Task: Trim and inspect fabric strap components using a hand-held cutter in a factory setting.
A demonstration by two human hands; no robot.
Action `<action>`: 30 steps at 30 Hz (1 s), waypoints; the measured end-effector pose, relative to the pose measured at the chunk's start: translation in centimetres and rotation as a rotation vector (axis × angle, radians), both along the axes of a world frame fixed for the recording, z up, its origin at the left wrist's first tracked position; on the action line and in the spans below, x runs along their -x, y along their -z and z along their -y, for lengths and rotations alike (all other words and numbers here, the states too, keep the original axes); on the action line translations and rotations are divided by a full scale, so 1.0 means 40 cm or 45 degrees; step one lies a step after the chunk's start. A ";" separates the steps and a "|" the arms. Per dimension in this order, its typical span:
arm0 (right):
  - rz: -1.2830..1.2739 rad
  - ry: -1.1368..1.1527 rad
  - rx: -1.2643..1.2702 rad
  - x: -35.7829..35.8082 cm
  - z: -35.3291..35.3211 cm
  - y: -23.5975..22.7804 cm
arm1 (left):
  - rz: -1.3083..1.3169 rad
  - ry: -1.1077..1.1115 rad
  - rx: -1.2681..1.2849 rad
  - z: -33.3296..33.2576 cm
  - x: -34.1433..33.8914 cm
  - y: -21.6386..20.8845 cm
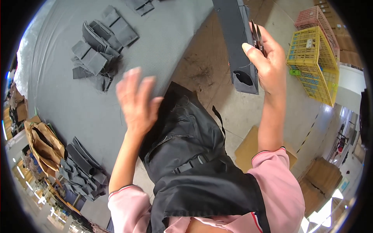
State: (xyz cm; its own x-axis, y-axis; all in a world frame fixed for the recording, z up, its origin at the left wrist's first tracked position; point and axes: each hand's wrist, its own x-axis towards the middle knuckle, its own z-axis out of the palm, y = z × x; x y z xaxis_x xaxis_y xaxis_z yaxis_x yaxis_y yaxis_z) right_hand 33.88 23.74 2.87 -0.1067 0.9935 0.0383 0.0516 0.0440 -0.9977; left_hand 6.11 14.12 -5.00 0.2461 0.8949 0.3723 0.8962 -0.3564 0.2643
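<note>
My right hand (268, 58) grips a long dark grey fabric piece (233, 39) by its side edge, with the thumb lying over it. Small thread snips (257, 37) sit in the same hand, blades pointing away from me. The fabric piece has an open, pocket-like loop at its near end and hangs beyond the table's edge. My left hand (138, 99), somewhat blurred, is over the table with its fingers spread and nothing in them. Beyond it lies a loose pile of folded dark grey fabric pieces (93, 58) with loose threads.
The grey-covered table (163, 46) fills the left. More fabric pieces (83, 171) lie at its near left, beside an open brown paper bag (44, 143). Yellow (311, 58) and red crates (311, 17) stand on the floor at right, with cardboard (318, 180) nearer me.
</note>
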 end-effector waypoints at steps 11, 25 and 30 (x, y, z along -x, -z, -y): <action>0.263 -0.132 -0.280 0.088 -0.013 0.034 | 0.147 0.550 0.450 0.159 -0.051 0.121; 0.024 -0.261 -0.008 0.171 0.022 0.007 | 1.016 -0.235 1.359 0.147 -0.112 0.200; 0.007 -0.325 -0.036 0.211 0.010 -0.008 | 0.783 0.744 0.979 0.123 -0.290 0.111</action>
State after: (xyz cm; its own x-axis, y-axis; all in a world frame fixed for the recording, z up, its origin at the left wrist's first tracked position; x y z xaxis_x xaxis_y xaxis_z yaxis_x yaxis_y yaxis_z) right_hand 25.43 23.33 3.20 -0.3539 0.9331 0.0642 0.0409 0.0840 -0.9956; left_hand 17.71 9.19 -9.45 0.6648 0.7466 -0.0225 0.2901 -0.2303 0.9289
